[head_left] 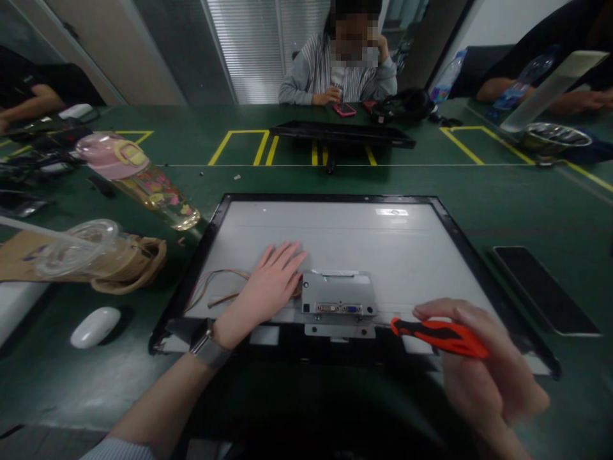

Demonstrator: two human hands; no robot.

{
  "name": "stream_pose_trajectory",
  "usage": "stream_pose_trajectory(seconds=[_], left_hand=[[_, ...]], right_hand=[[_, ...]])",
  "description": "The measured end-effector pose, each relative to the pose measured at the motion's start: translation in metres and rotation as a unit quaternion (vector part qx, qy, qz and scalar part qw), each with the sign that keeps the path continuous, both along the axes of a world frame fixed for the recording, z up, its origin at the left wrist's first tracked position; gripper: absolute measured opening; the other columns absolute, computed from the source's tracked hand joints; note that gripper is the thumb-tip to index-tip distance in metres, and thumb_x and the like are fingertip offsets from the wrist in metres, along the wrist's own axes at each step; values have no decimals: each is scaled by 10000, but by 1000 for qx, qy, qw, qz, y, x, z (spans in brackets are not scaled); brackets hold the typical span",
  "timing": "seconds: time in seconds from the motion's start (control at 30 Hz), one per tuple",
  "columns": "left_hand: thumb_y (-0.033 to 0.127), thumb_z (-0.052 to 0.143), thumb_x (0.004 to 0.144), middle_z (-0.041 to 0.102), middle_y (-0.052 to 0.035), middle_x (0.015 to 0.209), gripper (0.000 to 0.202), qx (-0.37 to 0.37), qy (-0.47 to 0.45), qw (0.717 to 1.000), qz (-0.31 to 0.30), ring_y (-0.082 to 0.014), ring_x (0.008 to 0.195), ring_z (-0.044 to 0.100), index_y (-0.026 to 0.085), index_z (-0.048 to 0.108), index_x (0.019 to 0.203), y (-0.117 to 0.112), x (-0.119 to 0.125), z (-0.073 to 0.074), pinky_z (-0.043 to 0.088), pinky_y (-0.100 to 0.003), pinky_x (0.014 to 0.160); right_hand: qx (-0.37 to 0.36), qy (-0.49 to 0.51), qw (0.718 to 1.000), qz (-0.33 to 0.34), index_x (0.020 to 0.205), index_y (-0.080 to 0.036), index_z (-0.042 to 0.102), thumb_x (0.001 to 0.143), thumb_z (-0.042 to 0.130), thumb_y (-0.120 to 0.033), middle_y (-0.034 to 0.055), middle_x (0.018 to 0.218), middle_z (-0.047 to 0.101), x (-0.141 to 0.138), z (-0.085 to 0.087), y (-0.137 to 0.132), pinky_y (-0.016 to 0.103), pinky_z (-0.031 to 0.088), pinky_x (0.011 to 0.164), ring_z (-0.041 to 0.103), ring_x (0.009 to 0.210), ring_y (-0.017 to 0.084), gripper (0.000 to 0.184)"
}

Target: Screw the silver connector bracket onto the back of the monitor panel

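Note:
An opened monitor panel (383, 239) lies flat before me, its pale back facing up inside a black frame. At its near middle sits a metal port box (338, 291) with a white and a blue connector. My left hand (274, 278) rests flat on the panel just left of that box, fingers stretched out. Thin wires (215, 273) run beside and partly beneath it. In my right hand (483, 364) is a red and black screwdriver (440, 333), held over the panel's near right part. Its shaft points left toward the box's lower edge; the tip is hard to make out.
A drink cup (90, 249), a floral bottle (143, 179) and a white mouse (96, 327) stand left. A phone (543, 291) lies right. Beyond the panel are a black monitor stand piece (342, 133), a metal bowl (555, 137) and a seated person (306, 76).

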State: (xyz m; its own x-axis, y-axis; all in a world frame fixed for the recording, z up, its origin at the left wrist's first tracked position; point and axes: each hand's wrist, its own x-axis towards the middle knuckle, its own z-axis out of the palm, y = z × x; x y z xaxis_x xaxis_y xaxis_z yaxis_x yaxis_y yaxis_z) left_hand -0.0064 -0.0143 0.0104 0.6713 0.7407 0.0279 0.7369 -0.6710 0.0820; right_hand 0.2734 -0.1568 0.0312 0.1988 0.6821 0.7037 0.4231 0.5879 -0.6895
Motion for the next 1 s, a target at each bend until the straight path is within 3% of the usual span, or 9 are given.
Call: stream_pose_trajectory(seconds=[0.13, 0.3, 0.4, 0.57, 0.73, 0.93, 1.0], left_hand=[[249, 336, 1053, 387, -104, 1613, 460, -3, 5, 1000, 1, -278, 1497, 348, 184, 434, 1498, 0, 1, 1, 294, -544, 1229], [256, 340, 1051, 400, -102, 1606, 456, 2, -1, 1000, -4, -278, 1487, 366, 191, 447, 1489, 1, 0, 0, 297, -550, 1225], [254, 336, 1051, 403, -100, 1604, 459, 9, -8, 1000, -5, -271, 1484, 370, 197, 440, 1495, 1, 0, -2, 297, -544, 1225], [251, 332, 1052, 404, -101, 1604, 457, 7, 1, 1000, 1, -272, 1483, 371, 188, 447, 1490, -1, 1, 1, 296, -536, 1227], [247, 327, 1055, 402, -106, 1604, 457, -2, 8, 1000, 0, -278, 1489, 360, 181, 447, 1490, -1, 2, 3, 297, -544, 1224], [265, 326, 1056, 399, -117, 1605, 459, -8, 3, 1000, -1, -285, 1489, 361, 178, 448, 1490, 0, 2, 2, 298, -555, 1222], [270, 317, 1058, 398, -118, 1605, 461, -7, -4, 1000, -1, -281, 1487, 364, 182, 442, 1493, 0, 1, 2, 295, -556, 1224]], right_hand=[[-8, -20, 1000, -14, 1334, -270, 658, 957, 501, -216, 78, 1043, 761, -9, 14, -1, 445, 606, 712, 720, 868, 258, 413], [30, -49, 997, -44, 1278, -271, 690, 821, 675, -94, 55, 975, 744, -7, 11, 2, 405, 601, 623, 714, 794, 238, 490], [44, -57, 997, -23, 1265, -255, 703, 810, 660, -79, 62, 996, 732, -6, 11, 2, 401, 599, 635, 706, 827, 236, 490], [-12, -23, 1000, 11, 1335, -267, 648, 892, 537, -87, 88, 1082, 766, -10, 15, 1, 455, 634, 682, 737, 917, 274, 491], [40, -39, 998, -15, 1279, -266, 684, 771, 704, -4, 46, 969, 746, -10, 16, 7, 346, 614, 589, 717, 792, 210, 572], [19, 20, 1000, 9, 1073, -291, 767, 869, 722, -225, 56, 913, 668, -9, 22, 9, 384, 577, 575, 645, 783, 227, 220], [-12, 44, 998, 31, 1093, -322, 759, 914, 655, -223, 57, 911, 676, -9, 25, 8, 403, 594, 614, 651, 810, 234, 229]])
